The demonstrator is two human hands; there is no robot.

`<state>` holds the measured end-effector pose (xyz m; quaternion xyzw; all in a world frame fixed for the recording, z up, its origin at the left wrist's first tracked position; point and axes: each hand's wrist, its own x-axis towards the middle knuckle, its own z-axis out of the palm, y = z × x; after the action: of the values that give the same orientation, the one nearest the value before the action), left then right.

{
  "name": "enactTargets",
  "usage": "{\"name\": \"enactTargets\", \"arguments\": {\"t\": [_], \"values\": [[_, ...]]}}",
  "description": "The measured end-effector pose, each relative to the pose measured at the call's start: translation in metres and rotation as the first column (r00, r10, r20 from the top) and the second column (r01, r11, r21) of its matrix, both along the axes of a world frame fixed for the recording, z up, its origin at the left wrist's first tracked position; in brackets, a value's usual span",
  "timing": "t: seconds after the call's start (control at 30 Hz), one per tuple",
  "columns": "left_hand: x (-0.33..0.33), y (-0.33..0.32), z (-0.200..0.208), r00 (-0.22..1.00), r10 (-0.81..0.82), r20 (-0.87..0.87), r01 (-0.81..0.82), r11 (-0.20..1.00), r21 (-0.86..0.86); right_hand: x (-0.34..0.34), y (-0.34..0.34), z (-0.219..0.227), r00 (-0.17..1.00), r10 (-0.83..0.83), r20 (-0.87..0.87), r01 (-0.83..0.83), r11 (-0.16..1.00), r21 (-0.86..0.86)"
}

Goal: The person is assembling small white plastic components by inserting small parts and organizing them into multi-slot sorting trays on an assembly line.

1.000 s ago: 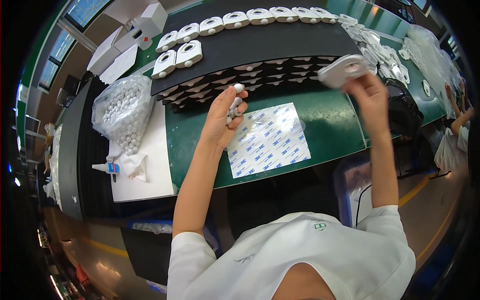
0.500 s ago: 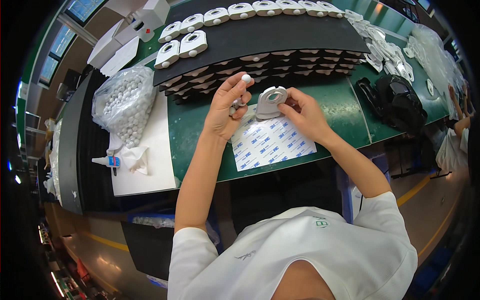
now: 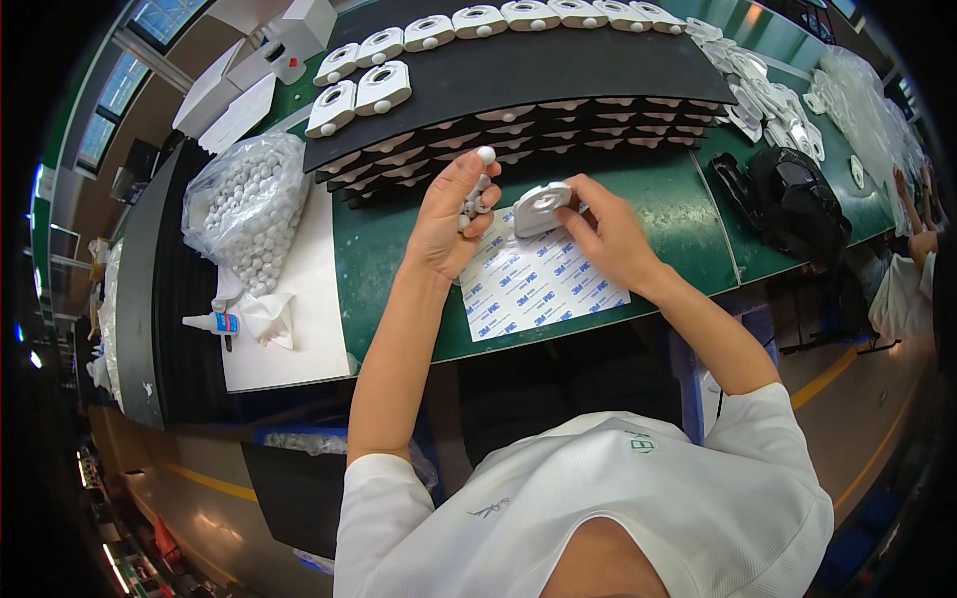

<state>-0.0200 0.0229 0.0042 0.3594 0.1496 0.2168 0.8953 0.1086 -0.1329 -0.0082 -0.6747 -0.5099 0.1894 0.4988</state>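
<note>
White housing [image 3: 541, 207] beside stacked trays [image 3: 558, 125]

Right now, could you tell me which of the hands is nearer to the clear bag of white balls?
Left. The left hand is just right of the bag; the right hand is farther right.

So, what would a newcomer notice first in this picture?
Probably the two hands at the centre: the left hand pinches a small white ball at its fingertips, and the right hand holds a white plastic housing over a printed sheet. At the left lies a clear bag of white balls; rows of housings line the black tray behind.
</note>
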Motion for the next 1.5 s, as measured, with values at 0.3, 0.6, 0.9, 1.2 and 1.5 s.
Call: {"name": "enactTargets", "arguments": {"t": [0.3, 0.6, 0.9, 1.2, 1.5], "values": [[0.000, -0.002, 0.003, 1.000, -0.002, 0.001, 0.002, 0.998, 0.064, 0.009, 0.000, 0.000, 0.884, 0.094, -0.458, -0.101, 0.995, 0.010], [0.001, -0.008, 0.006, 0.996, -0.090, -0.029, 0.094, 0.979, 0.182, 0.028, -0.010, 0.003, 0.358, 0.404, -0.842, -0.149, 0.915, 0.376], [0.001, -0.011, 0.005, 0.986, -0.109, -0.126, 0.140, 0.951, 0.274, 0.034, -0.021, 0.027, 0.902, 0.109, 0.417, -0.273, 0.893, 0.358], [0.000, -0.012, 0.006, 0.985, -0.104, -0.137, 0.140, 0.945, 0.295, 0.026, -0.016, 0.015, 0.928, 0.086, 0.362, -0.248, 0.869, 0.428], [0.002, -0.016, 0.009, 0.973, -0.100, -0.208, 0.169, 0.922, 0.347, 0.014, -0.002, -0.001, 0.688, 0.247, -0.683, -0.011, 0.944, 0.330]]}}
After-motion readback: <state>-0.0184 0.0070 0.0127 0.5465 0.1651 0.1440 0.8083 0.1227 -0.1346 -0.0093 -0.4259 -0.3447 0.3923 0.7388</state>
